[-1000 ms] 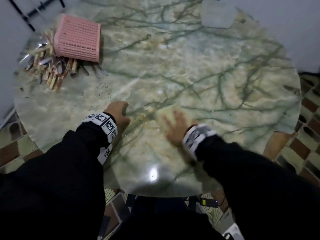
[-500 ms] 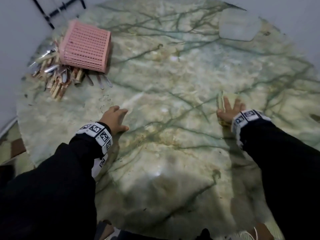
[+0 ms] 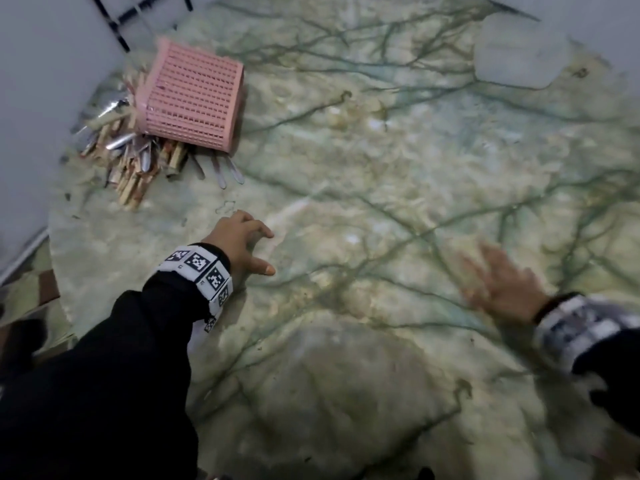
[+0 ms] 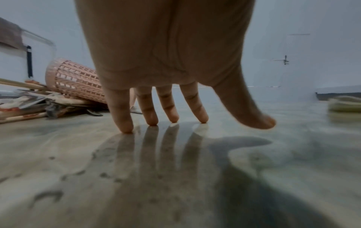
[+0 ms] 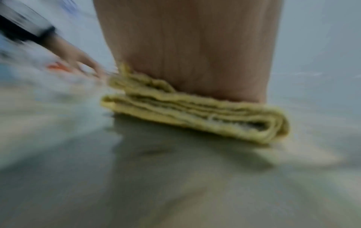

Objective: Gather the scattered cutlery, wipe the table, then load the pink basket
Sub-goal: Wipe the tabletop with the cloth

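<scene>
The pink basket [image 3: 192,98] lies on its side at the far left of the marble table [image 3: 381,161], on a heap of cutlery [image 3: 131,164] with wooden handles. My left hand [image 3: 268,251] is nearer, with spread fingertips [image 4: 126,128] touching the bare table and holding nothing. My right hand [image 3: 485,271] is blurred at the right. Its flat palm [image 5: 191,54] presses a folded yellow cloth [image 5: 195,114] onto the table. The head view hides the cloth under the hand. The left wrist view shows the basket [image 4: 74,80], the cutlery [image 4: 29,104] and the cloth [image 4: 343,104] at its right edge.
A pale flat object [image 3: 519,50] lies at the table's far right. A black metal frame [image 3: 138,15] stands against the wall behind the basket. The round table's edge curves close on the left, with tiled floor [image 3: 31,285] below it.
My right hand has swept the cloth from the table's middle out to the right, away from my left hand. The left hand stays in place, its fingers more spread.
</scene>
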Demonstrator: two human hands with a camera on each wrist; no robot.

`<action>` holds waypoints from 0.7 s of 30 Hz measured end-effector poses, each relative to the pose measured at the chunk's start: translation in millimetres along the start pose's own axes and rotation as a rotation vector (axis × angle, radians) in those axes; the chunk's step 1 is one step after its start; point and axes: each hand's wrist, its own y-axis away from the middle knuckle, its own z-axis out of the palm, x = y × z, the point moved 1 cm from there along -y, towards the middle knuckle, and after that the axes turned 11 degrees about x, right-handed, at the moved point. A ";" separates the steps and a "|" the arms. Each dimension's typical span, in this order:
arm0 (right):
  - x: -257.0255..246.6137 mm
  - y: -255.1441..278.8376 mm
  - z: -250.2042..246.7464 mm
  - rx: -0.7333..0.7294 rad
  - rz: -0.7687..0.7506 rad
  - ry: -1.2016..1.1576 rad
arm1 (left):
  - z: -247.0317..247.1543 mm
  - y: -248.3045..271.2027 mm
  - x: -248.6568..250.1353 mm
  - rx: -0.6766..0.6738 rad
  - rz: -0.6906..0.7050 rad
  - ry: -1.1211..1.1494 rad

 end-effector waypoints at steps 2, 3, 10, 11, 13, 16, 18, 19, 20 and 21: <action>19.9 -46.8 -15.4 -0.082 0.278 -0.161 | -5.2 -5.7 -0.7 -0.036 0.024 -0.007; 18.1 -74.1 -20.4 -0.093 0.340 -0.189 | -7.5 -9.1 -1.6 -0.053 0.033 -0.011; -193.8 -177.8 -19.1 -0.011 -0.109 -0.110 | -38.2 -35.9 -30.3 0.035 -0.021 0.240; -220.9 -166.0 -5.4 0.062 -0.186 -0.007 | -41.8 -39.7 -36.5 0.057 -0.029 0.247; -258.1 -118.7 -4.1 -0.010 -0.328 0.011 | -43.8 -46.7 -45.4 0.036 0.006 0.143; -244.0 -79.8 -0.4 -0.184 -0.538 0.093 | -36.3 -50.4 -55.5 -0.061 0.075 -0.003; -212.9 -84.5 -8.2 -0.322 -0.501 0.161 | -31.3 -50.3 -61.1 -0.064 0.104 -0.006; -198.8 -98.0 -11.8 -0.340 -0.424 0.162 | -29.7 -50.2 -63.1 -0.070 0.113 0.022; -188.0 -114.8 -21.8 -0.333 -0.325 0.122 | -29.0 -50.0 -64.6 -0.089 0.120 0.052; -180.1 -135.0 -28.6 -0.306 -0.207 0.062 | -29.0 -49.9 -65.6 -0.109 0.127 0.071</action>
